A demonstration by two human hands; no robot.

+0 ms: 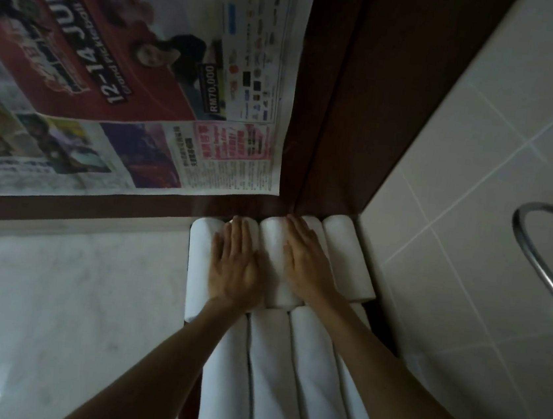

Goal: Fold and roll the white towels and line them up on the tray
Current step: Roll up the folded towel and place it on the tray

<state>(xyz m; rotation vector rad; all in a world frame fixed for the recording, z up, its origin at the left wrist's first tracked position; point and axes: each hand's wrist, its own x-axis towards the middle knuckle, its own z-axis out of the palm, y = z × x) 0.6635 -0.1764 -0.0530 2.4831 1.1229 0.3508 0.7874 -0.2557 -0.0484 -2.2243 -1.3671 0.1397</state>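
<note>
Lining-up step, I judge. My left hand [236, 266] and right hand [307, 262] lie flat, fingers straight, pressing far row of rolled towels [349, 255]. Near row [283, 375] already packed. Tray mostly hidden. Next: nudge rolls flush.

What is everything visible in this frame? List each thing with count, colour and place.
Rolled towels: about eight showing, white, packed side by side in two rows, bottom centre.
Tray: one, dark, almost wholly hidden under the rolls; only slivers of edge show.
Newspaper: one sheet, red and multicoloured print, spread on the dark wood, upper left.
Wood surface: dark brown, centre top.
Tiled surface: pale, right.
Metal bar: one, silver, curved, right edge.
Left hand: flat on a far-row roll.
Right hand: flat on far-row rolls.
</note>
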